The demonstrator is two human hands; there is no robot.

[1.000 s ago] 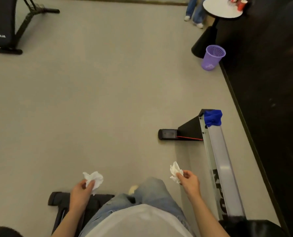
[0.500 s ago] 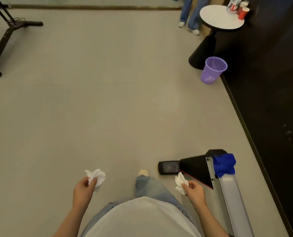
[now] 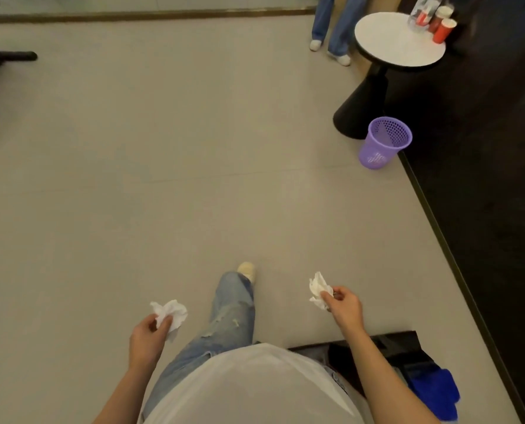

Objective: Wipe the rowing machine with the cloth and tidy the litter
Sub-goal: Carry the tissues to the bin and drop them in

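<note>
- Rower (image 3: 408,347): only a dark end shows at 5 o'clock, partly hidden behind the right forearm and the torso.
- Cloth (image 3: 438,393): blue, lying on that end near the frame's bottom edge.
- Bin (image 3: 383,145): purple, on the floor at 2 o'clock, just beside the table (image 3: 398,41) base; contents hard to make out.
- Left hand (image 3: 146,335): at 7 o'clock, fingers curled, pinching a crumpled white left wad (image 3: 171,315).
- Right hand (image 3: 345,307): at 5 o'clock, fingertips pinching the right wad (image 3: 318,289), other fingers loosely curled.
</note>
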